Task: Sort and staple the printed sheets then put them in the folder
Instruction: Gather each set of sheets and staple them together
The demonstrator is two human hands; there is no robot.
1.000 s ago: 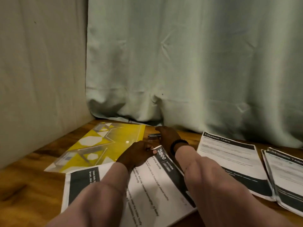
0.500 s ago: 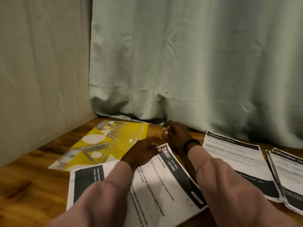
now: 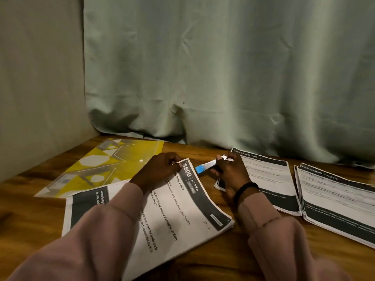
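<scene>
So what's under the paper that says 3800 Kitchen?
More sheets are stacked under the 3800 Kitchen paper, and another printed sheet pokes out left. Anything further beneath is covered.

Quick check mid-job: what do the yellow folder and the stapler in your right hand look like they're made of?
Yellow folder: seemingly glossy plastic; it glints, looks partly see-through, and has a white snap button. Stapler: shiny metal body, likely steel, with a matte blue tip, probably plastic; the right hand hides the rest.
</scene>
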